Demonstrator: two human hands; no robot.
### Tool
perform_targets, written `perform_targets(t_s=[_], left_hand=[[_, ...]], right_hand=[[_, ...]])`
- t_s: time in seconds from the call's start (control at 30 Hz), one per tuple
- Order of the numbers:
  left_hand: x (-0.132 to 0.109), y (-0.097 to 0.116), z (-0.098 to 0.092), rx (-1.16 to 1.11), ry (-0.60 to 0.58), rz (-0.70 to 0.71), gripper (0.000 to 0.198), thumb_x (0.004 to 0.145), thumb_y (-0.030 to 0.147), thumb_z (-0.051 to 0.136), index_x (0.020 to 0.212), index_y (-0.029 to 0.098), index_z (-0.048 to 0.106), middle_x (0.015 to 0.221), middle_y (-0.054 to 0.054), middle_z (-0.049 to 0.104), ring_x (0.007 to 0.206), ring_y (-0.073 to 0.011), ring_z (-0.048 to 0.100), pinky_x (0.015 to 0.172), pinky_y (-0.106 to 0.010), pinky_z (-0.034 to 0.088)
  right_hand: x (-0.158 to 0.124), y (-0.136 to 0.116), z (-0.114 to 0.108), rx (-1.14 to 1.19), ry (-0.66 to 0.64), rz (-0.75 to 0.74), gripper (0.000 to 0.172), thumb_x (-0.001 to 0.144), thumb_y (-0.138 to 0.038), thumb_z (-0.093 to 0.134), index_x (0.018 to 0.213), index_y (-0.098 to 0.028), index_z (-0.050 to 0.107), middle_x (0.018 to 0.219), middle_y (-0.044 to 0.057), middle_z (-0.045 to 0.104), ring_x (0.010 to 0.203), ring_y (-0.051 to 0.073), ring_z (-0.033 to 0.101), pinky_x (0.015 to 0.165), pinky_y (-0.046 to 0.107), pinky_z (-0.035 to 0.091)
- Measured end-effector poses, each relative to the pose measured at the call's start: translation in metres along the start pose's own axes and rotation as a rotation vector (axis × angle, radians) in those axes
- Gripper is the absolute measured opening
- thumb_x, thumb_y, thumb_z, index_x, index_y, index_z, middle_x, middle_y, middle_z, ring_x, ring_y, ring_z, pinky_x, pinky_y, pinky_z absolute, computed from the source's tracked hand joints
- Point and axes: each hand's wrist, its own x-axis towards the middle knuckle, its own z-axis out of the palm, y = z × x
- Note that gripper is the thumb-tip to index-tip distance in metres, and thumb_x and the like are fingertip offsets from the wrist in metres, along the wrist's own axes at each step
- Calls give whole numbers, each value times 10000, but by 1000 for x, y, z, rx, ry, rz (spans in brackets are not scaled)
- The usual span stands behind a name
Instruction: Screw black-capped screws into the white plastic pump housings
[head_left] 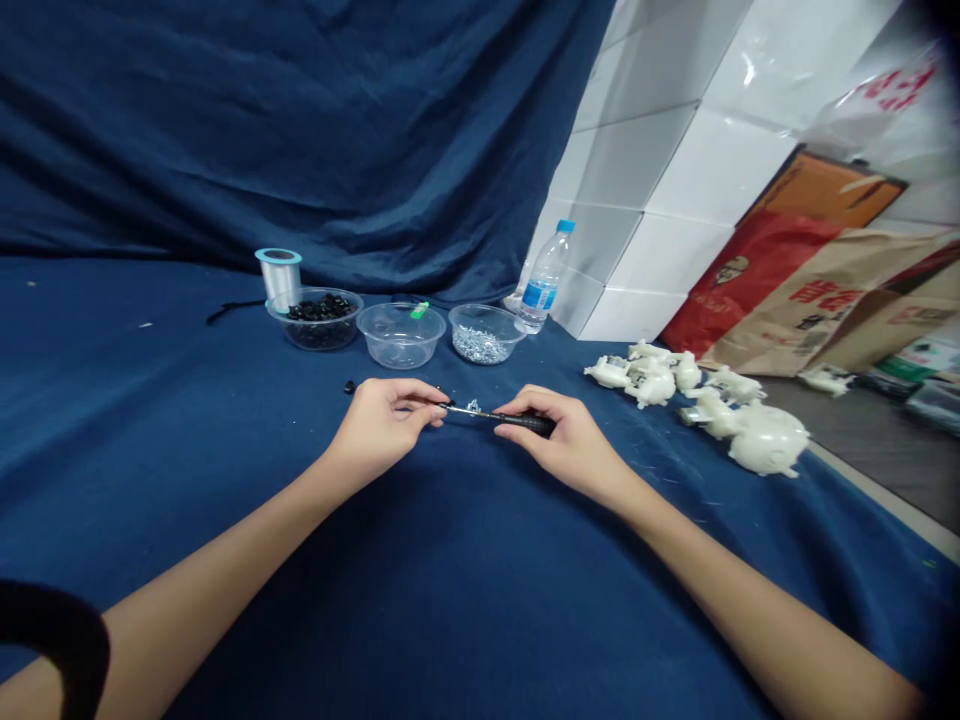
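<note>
My right hand [555, 430] is closed round the black handle of a thin metal tool [499, 416] that points left over the blue cloth [450, 580]. My left hand [386, 415] pinches something small and thin at the tool's tip; I cannot make out what it is. A tiny silvery piece sits on the tool's shaft between the two hands. A small black bead [349, 386] lies on the cloth just left of my left hand.
Behind my hands stand a bowl of black beads [319, 318], a nearly empty clear bowl [400, 334] with a green bit, a bowl of silvery bits [484, 333], a spool of clear thread [279, 274] and a water bottle [545, 275]. White toy figures [697, 400] lie right; paper bags [810, 300] lean behind them.
</note>
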Motion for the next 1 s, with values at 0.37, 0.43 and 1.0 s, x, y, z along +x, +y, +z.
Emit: perform_targets(t_s=[0.37, 0.43, 1.0], left_hand=[[-1, -2, 4, -30, -5, 7, 27, 747, 109, 706, 769, 119, 720, 761, -81, 760, 660, -188, 741, 690, -303, 617], [-2, -2, 4, -15, -15, 17, 34, 737, 105, 711, 762, 123, 724, 755, -75, 756, 655, -184, 738, 692, -299, 616], [-4, 3, -3, 117, -96, 169, 62, 743, 125, 693, 785, 145, 736, 826, -54, 736, 773, -183, 721, 777, -295, 614]], right_hand=[[-6, 2, 3, -146, 33, -123, 238, 917, -338, 571, 952, -192, 756, 840, 81, 708, 742, 214, 595, 741, 365, 436], [-5, -1, 3, -102, 2, -59, 238, 907, -342, 579, 900, -193, 764, 851, 76, 729, 737, 212, 610, 717, 352, 445], [-1, -2, -5, 474, -329, 443, 314, 825, -446, 680, 906, -144, 692, 567, -68, 389, 450, 59, 293, 405, 212, 222]])
